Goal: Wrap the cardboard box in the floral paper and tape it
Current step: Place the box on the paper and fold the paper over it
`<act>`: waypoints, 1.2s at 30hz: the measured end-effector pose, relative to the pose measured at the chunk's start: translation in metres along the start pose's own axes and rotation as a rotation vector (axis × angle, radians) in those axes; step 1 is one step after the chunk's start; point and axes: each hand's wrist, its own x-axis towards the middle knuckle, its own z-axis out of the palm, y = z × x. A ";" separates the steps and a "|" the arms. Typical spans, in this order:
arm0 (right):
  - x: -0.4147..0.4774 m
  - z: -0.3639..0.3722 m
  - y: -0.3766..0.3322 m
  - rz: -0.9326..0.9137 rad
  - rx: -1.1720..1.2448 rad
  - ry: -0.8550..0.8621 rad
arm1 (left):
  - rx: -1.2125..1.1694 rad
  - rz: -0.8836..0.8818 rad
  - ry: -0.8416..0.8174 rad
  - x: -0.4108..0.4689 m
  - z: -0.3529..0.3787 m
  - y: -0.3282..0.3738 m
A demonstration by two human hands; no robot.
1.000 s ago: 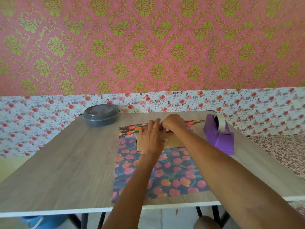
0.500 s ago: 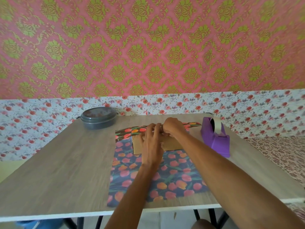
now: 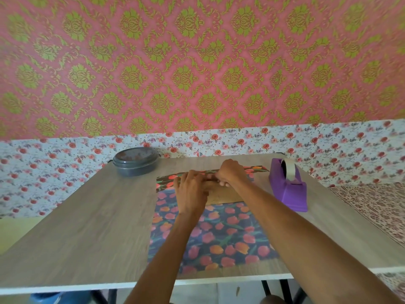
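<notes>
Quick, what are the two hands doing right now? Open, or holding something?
Left hand: open, fingers flat on top of the box.
Right hand: fingers curled, pinching the folded edge of the paper.

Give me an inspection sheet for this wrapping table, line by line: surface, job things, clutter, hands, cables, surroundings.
Surface: wood-grain table with a white front edge.
Job's things: floral paper lies on the table, its far edge folded over the cardboard box; purple tape dispenser stands to their right.
Clutter: grey lidded container at the far left.
Hands: left hand presses on the box; right hand grips the paper's folded edge.
Cables: nothing seen.
Surroundings: pink-and-green wallpaper; blue object under the table.
</notes>
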 end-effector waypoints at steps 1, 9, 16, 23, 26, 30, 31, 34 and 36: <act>-0.001 -0.001 -0.001 0.019 0.006 -0.015 | 0.009 -0.020 -0.017 0.001 -0.002 -0.001; -0.004 -0.034 0.003 0.127 -0.032 -0.339 | 0.103 0.032 -0.097 0.010 -0.011 0.003; -0.001 -0.012 0.026 -0.106 -0.120 0.178 | 0.131 0.010 -0.122 0.011 -0.012 0.009; -0.006 -0.037 0.017 -0.099 -0.294 -0.005 | 0.124 -0.013 -0.113 0.008 -0.011 0.012; -0.007 -0.046 0.019 -0.121 -0.231 -0.016 | 0.098 -0.020 -0.166 0.007 -0.011 0.016; -0.011 -0.038 0.029 -0.164 -0.118 0.217 | 0.071 -0.008 -0.189 0.002 -0.010 0.020; -0.013 -0.034 0.028 -0.164 -0.124 0.250 | 0.076 -0.004 -0.190 0.001 -0.010 0.020; -0.016 -0.022 0.021 -0.137 -0.157 0.270 | 0.113 0.022 -0.195 -0.002 -0.010 0.017; -0.012 -0.014 0.020 -0.109 -0.160 0.269 | 0.134 0.035 -0.192 -0.003 -0.010 0.016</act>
